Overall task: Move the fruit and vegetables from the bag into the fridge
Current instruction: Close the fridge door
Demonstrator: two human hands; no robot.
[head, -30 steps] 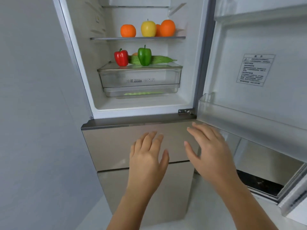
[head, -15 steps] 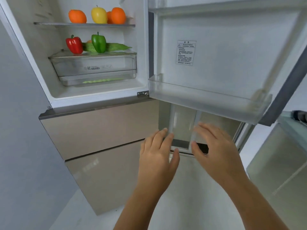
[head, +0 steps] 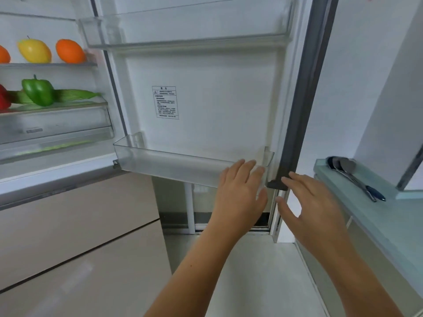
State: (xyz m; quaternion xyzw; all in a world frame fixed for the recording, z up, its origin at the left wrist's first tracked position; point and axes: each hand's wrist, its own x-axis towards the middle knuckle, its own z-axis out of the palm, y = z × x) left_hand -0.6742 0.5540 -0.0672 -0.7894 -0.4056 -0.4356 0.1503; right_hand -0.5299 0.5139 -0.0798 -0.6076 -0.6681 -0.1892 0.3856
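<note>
1. The fridge (head: 217,99) stands with its door open.
2. A yellow apple (head: 34,51) sits between two oranges (head: 69,51) on the upper shelf (head: 45,64).
3. A green pepper (head: 38,92), a red pepper (head: 3,97) and a long green vegetable (head: 75,94) rest on the crisper lid (head: 68,106).

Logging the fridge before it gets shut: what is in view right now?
oranges: two, orange, upper shelf
yellow fruit: one, yellow, between the oranges
green pepper: one, green, on drawer lid
red pepper: one, red, left edge
long vegetable: one, green, behind green pepper
door bins: two, clear, open door
label: one, white, door
ladles: apparently two, metal, right counter
left hand: one, open, before lower bin
right hand: one, open, at door's lower corner
</note>
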